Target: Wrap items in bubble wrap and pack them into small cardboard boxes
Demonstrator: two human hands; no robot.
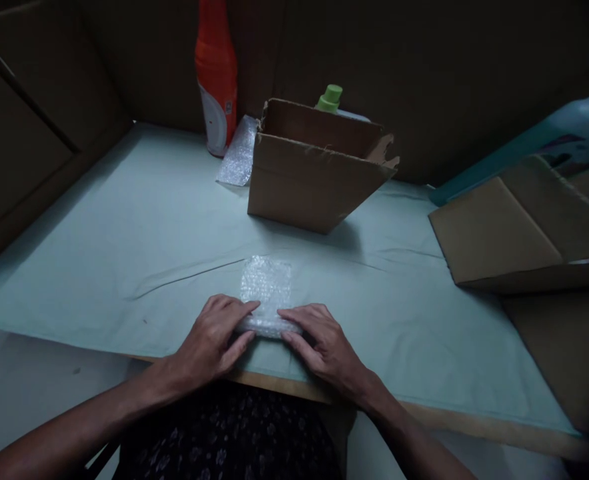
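A sheet of bubble wrap [266, 280] lies on the table near its front edge, its near end rolled into a small cylinder. My left hand [219, 333] grips the left end of this roll between thumb and fingers. On the right end, my right hand [319, 337] holds it the same way. The far part of the sheet lies flat, pointing away from me. Whatever may be inside the roll is hidden.
A cardboard box [309, 180] stands open beyond my hands, with a green-capped bottle [330, 98] behind it. Left of it are an orange bottle [217, 73] and another bubble wrap piece [241, 152]. At right, a cardboard box [499, 233] sits before a blue container [519, 147].
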